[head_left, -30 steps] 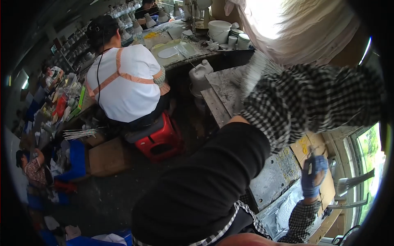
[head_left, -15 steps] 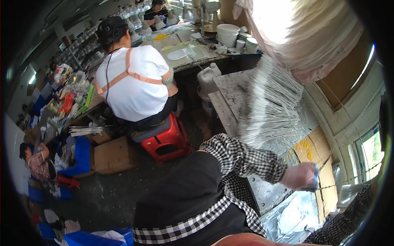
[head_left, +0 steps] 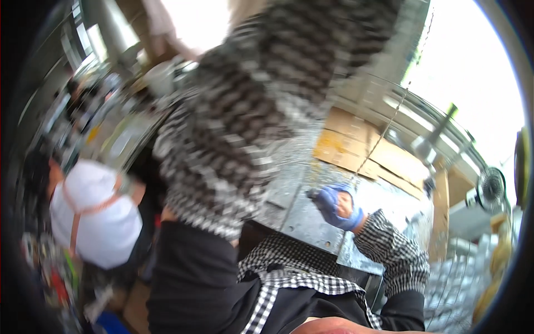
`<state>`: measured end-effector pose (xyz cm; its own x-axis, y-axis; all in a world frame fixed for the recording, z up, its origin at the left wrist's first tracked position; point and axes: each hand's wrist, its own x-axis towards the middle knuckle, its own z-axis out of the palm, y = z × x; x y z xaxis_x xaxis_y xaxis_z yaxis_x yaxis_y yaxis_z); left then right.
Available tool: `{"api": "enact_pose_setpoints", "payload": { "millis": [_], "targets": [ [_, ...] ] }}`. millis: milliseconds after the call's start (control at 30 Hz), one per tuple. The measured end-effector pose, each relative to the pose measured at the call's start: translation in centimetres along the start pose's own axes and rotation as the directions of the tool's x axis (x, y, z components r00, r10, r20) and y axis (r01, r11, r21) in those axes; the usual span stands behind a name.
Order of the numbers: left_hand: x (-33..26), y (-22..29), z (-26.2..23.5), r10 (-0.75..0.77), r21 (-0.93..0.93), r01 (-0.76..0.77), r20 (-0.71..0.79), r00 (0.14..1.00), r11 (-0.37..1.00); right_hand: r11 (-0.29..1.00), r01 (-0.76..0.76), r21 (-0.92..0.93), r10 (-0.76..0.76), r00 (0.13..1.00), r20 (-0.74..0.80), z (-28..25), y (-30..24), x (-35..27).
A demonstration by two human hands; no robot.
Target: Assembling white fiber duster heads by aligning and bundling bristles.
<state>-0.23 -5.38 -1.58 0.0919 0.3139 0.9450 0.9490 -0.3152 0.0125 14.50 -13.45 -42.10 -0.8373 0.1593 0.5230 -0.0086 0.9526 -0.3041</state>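
Note:
My right hand wears a blue glove and hovers over a grey metal worktop. Its fingers are curled round a small dark thing whose end sticks out to the left; the blur hides what it is. My left arm is raised, and its black-and-white checked sleeve fills the upper middle of the view. The left hand itself is past the top edge and hidden. Pale cloth hangs at the top.
A person in a white shirt with orange straps sits at the left, back turned. Flattened cardboard lies beyond the worktop. A white bucket stands at the back, a small fan on the right, and wire racks at the lower right.
The view has swung right and blurred. My left arm has risen across the middle of the picture. My right hand sits further left and lower over the metal worktop.

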Motion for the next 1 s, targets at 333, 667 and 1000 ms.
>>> {"api": "enact_pose_setpoints", "payload": {
  "millis": [333,667,1000],
  "targets": [
    [-28.3,4.4,0.2,-0.048,-0.708,0.042,0.012,0.999,0.705,0.841,0.058,0.538,0.213,0.879,-0.427,-15.4,0.0,6.0],
    [-41.0,1.8,7.1,0.300,-0.467,-0.155,0.255,0.919,0.871,0.828,0.163,0.536,0.310,0.664,-0.680,-26.2,-0.3,14.1],
    [-24.8,-1.9,4.9,-0.240,-0.846,0.421,0.356,0.903,0.328,1.000,-0.021,0.015,0.026,0.910,-0.414,-3.4,1.9,3.2]
  ]
}}
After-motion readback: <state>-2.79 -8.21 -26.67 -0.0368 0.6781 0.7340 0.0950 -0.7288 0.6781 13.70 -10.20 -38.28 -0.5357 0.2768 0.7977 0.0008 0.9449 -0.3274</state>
